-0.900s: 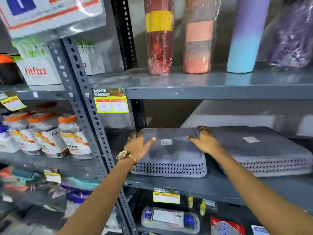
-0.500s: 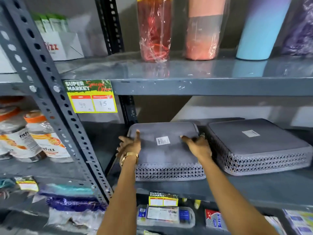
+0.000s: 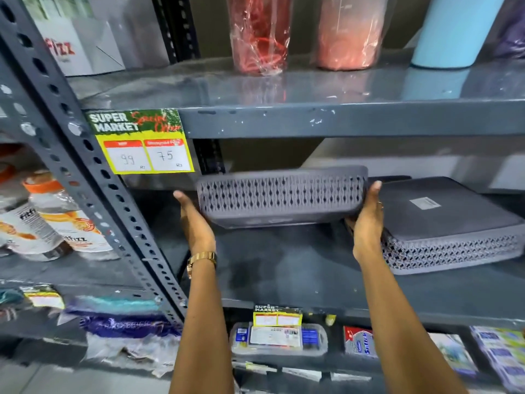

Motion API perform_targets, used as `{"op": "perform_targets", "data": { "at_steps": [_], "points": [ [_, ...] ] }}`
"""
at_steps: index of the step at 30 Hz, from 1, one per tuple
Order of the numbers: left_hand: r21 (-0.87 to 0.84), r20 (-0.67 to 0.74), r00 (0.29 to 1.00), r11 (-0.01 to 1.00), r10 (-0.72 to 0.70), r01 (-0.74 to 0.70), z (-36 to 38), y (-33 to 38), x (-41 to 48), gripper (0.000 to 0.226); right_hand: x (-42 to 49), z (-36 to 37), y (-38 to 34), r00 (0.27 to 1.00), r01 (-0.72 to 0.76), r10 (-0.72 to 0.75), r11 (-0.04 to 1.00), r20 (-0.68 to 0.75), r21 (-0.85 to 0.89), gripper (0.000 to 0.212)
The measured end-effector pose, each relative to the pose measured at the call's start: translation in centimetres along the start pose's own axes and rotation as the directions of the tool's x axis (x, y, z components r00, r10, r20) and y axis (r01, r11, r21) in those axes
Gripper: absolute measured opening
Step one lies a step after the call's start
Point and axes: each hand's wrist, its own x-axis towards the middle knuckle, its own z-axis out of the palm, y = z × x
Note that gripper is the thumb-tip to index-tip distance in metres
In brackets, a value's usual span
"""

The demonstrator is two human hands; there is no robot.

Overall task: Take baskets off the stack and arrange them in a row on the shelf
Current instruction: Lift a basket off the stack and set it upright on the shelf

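A grey perforated basket (image 3: 281, 194) is lifted off the middle shelf (image 3: 298, 271) and tipped, its patterned side wall facing me. My left hand (image 3: 193, 220) grips its left end and my right hand (image 3: 368, 217) grips its right end. A gold watch sits on my left wrist. To the right, a stack of grey baskets (image 3: 451, 231) lies upside down on the same shelf, a white label on its top. My right hand partly hides that stack's left edge.
A slotted steel upright (image 3: 85, 166) stands left of my hands, with a yellow price tag (image 3: 145, 146) on the upper shelf edge (image 3: 341, 120). Wrapped tumblers stand on that upper shelf. Orange-capped bottles (image 3: 56, 217) fill the left bay. Packaged goods lie on the shelf below.
The basket lay upside down on the shelf with both hands on top. Now both hands hold its ends, and it is raised and tipped onto its side. The camera has moved closer.
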Motion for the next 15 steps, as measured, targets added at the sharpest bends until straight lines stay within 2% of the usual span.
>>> {"op": "perform_targets", "data": {
  "at_steps": [2, 3, 4, 7, 10, 13, 15],
  "points": [
    [0.062, 0.019, 0.998, 0.996, -0.068, 0.066, -0.8, 0.1, 0.5, 0.117, 0.2, -0.9, 0.4, 0.993, -0.121, 0.118, 0.985, -0.028, -0.122, 0.122],
    [0.126, 0.033, 0.996, 0.989, -0.084, 0.08, -1.2, 0.0, 0.6, 0.109, 0.2, -1.4, 0.5, 0.988, -0.151, 0.15, 0.963, -0.02, -0.225, 0.127],
    [0.225, 0.046, 0.995, 0.971, -0.087, 0.075, -1.6, -0.1, 0.6, 0.101, -0.1, -1.6, 0.4, 0.984, -0.167, 0.177, 0.93, -0.001, -0.328, 0.123],
    [0.508, 0.108, 0.989, 0.861, -0.101, 0.032, -2.5, -0.9, 0.5, 0.081, -0.5, -2.2, 1.2, 0.981, -0.13, 0.185, 0.849, 0.056, -0.513, 0.081],
    [0.642, 0.151, 0.988, 0.764, -0.043, -0.064, -2.5, -1.8, 0.3, 0.054, -0.6, -2.7, 2.2, 0.986, -0.057, 0.139, 0.798, 0.092, -0.6, 0.042],
    [0.702, 0.129, 0.991, 0.708, -0.02, -0.078, -2.2, -2.0, 0.0, 0.049, -0.4, -2.8, 2.5, 0.984, -0.009, 0.137, 0.687, 0.117, -0.726, 0.032],
    [0.779, 0.101, 0.994, 0.625, -0.031, -0.06, -1.9, -2.3, 0.0, 0.056, -0.4, -3.1, 2.2, 0.977, 0.013, 0.157, 0.632, 0.144, -0.775, 0.033]
  ]
}}
